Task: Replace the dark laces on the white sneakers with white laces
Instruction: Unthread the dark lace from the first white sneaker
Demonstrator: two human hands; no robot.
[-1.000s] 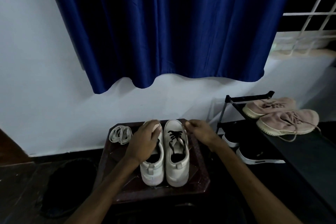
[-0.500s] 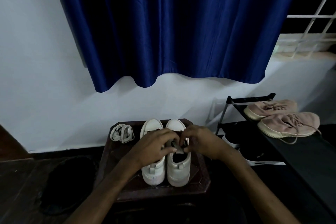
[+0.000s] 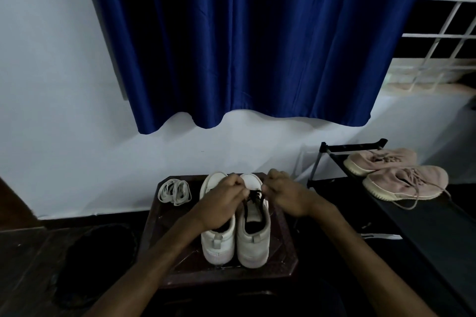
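Note:
Two white sneakers stand side by side, heels toward me, on a small dark wooden stool (image 3: pixel 280 265). The right sneaker (image 3: pixel 253 237) carries a dark lace (image 3: pixel 253 197) across its tongue. My left hand (image 3: pixel 221 203) lies over the left sneaker (image 3: pixel 217 242) and pinches the dark lace near the right sneaker's toe end. My right hand (image 3: pixel 288 195) pinches the same lace from the other side. A bundle of white laces (image 3: pixel 174 191) lies on the stool's back left corner. The left sneaker's lacing is hidden under my left hand.
A black shoe rack (image 3: pixel 417 234) stands to the right with a pair of pink sneakers (image 3: pixel 401 180) on top and dark shoes below. A blue curtain (image 3: pixel 247 41) hangs on the white wall behind. A dark round object (image 3: pixel 100 257) lies on the floor at left.
Both hands came from the outer sides of the sneakers to the right sneaker's lacing and took hold of the dark lace, moving up toward its toe end.

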